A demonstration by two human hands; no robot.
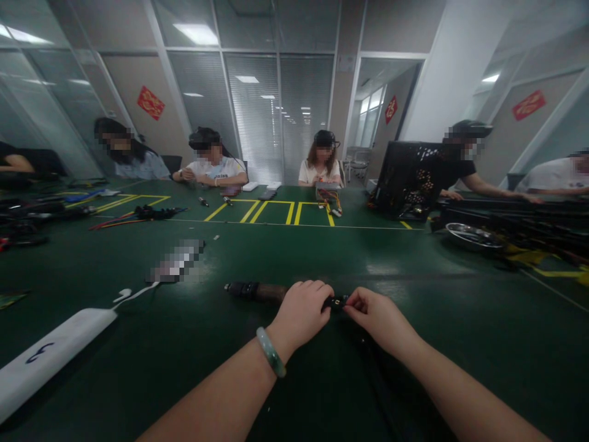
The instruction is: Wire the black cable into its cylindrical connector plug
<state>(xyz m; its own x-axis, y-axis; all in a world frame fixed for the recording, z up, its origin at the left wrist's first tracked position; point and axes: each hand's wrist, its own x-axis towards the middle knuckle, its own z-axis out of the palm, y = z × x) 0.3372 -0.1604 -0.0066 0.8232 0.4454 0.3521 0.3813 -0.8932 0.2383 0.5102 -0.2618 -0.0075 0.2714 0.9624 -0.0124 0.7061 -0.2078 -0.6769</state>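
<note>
A long dark rod-shaped tool (255, 291) with a brownish middle lies across the green table (322, 258) just in front of me. My left hand (301, 313), a pale green bangle on its wrist, is closed in a fist over the tool's right part. My right hand (375, 314) pinches the small black end piece (337, 301) at the tool's right tip. The two hands almost touch.
A white power strip (50, 356) with a cable lies at the near left. A metal bowl (472, 236) and a black computer case (409, 178) stand at the right. Cables and tools (151, 213) lie at the far left. Several other people sit around the table.
</note>
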